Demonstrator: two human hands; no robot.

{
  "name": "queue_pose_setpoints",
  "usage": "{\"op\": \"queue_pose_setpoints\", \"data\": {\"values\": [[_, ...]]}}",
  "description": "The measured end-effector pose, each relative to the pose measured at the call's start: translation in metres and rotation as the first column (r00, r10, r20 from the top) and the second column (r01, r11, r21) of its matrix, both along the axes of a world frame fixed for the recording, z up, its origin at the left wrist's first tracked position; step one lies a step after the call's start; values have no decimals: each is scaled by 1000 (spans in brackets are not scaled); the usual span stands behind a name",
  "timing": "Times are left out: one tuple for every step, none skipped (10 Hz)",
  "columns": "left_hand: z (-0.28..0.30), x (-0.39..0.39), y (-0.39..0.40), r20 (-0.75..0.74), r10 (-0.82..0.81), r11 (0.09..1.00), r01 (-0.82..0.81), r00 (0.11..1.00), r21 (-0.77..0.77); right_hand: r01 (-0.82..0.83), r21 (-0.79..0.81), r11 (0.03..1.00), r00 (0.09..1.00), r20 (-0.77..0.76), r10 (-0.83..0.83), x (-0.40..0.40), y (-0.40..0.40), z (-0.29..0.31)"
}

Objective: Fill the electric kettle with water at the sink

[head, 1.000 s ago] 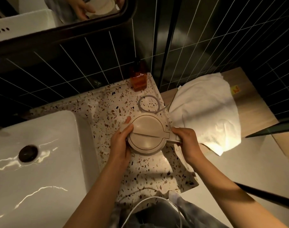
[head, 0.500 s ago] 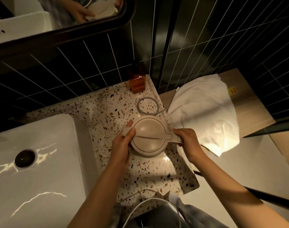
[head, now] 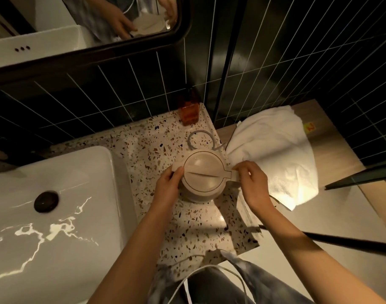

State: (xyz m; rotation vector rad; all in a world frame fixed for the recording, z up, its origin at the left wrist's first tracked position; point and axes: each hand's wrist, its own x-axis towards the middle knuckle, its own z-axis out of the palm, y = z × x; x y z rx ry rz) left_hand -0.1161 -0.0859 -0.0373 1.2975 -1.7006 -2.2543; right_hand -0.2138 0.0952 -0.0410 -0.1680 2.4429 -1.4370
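Kettle (head: 202, 175) sits on the speckled tabletop (head: 194, 227), lid shut, just right of the sink (head: 56, 216). Left hand (head: 169, 189): grip wrapped on the kettle's spout side, thumb on the lid edge. Right hand (head: 252, 185): grip pinched on the kettle's handle. Sink basin is dry-looking, drain (head: 46, 201) left of the kettle. White towel (head: 273, 156) right of the kettle. Behind the kettle: a coiled cord (head: 201, 140), then an amber bottle (head: 189, 111) against the dark tile wall (head: 122, 99).

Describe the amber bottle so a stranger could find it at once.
Start at the white sink and move right across the speckled counter to its back corner by the dark tiled wall. The amber bottle stands there, the only orange, see-through thing, beyond the beige kettle.
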Motion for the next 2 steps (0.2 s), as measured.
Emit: {"op": "queue_pose_setpoints", "data": {"values": [[10, 16, 2, -5, -10, 1000, 10, 1000, 5, 22, 85, 996, 994, -105, -13, 12, 8, 17], [16, 36, 3, -32, -18, 1000, 17, 999, -13, 100, 89, 991, 992, -82, -93, 39, 17, 22]]}}
